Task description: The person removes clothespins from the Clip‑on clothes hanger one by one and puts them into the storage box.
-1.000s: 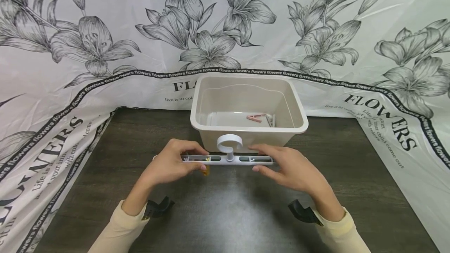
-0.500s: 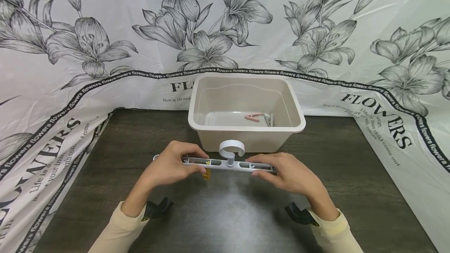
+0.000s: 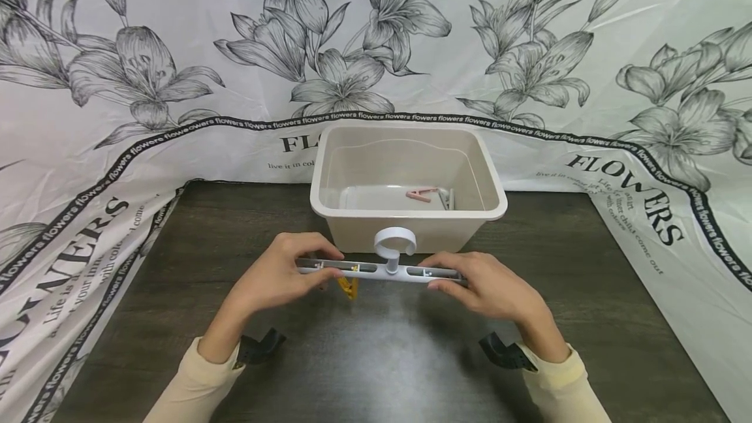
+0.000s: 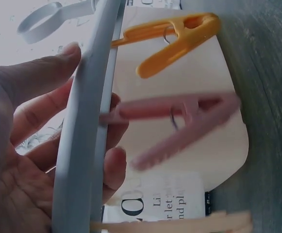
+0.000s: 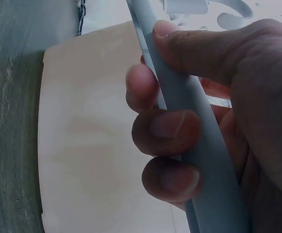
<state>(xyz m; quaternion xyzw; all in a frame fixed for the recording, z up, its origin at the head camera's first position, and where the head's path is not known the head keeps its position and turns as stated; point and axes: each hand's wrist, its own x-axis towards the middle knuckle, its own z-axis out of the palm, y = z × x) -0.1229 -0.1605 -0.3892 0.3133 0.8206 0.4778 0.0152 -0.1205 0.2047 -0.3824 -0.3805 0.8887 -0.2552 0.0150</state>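
A light grey clip hanger (image 3: 405,274) with a curled hook (image 3: 395,238) is held level above the table, in front of the bin. Its left half is gripped between the thumb and fingers of my left hand (image 3: 288,269). My right hand (image 3: 490,282) grips the right half, fingers curled round the bar in the right wrist view. In the left wrist view a yellow clothespin (image 4: 179,36), a pink clothespin (image 4: 184,114) and a beige clothespin (image 4: 179,223), partly cut off, hang from the bar. No clothespin shows below the right half.
Behind the hanger stands a beige plastic bin (image 3: 411,214). On its floor lie a pink clothespin (image 3: 420,195) and a pale one (image 3: 448,198). A flower-printed cloth (image 3: 247,149) rises along the back and sides of the dark wooden table (image 3: 388,358).
The hanger has tilted slightly and shifted a little to the right, still in both hands. The yellow clothespin below it has swung and shows more. The bin's contents have not changed.
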